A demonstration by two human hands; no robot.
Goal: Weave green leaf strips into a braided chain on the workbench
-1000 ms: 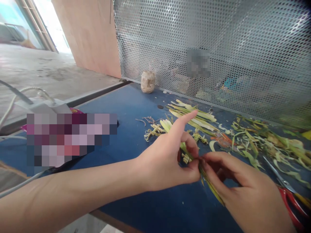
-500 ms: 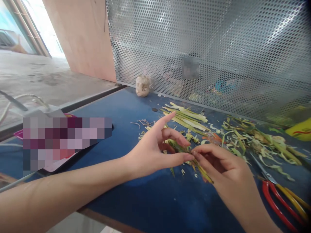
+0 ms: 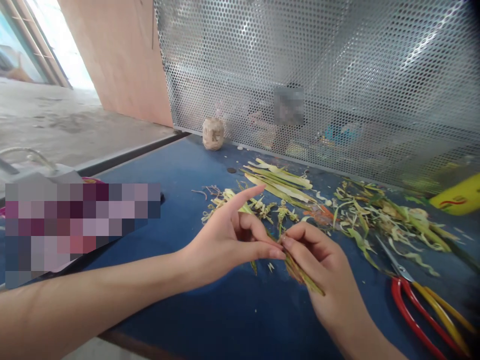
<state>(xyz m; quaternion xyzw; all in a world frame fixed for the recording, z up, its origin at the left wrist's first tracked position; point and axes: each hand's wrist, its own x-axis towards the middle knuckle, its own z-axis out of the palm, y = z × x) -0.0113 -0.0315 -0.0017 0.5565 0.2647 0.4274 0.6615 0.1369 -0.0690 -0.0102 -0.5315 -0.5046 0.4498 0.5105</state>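
Thumb and bent fingers of my left hand (image 3: 221, 237) pinch the upper end of a small bundle of green-brown plant strips (image 3: 305, 277), with the index finger stretched away. Thumb and forefinger of my right hand (image 3: 333, 272) press on the same bundle, right against the left fingertips. Its lower ends stick out below, along the right thumb. Just beyond the hands lie several small knotted pieces of plant strip (image 3: 262, 207). Behind those, long pale green strips (image 3: 279, 182) are laid side by side. My fingers partly hide the bundle's upper end.
A tangled heap of strips and shavings (image 3: 390, 215) lies to the right, near red-handled scissors (image 3: 412, 300) and a yellow-handled tool (image 3: 442, 310). A wrapped, jar-like object (image 3: 213, 134) stands by the perforated metal panel (image 3: 318, 65). A yellow packet (image 3: 459, 197) is far right; blurred flat items (image 3: 86, 215) are left.
My left fingertips have closed onto the thumb at the bundle, and more of the knotted pieces shows behind. The view has shifted slightly right, so everything sits further left.
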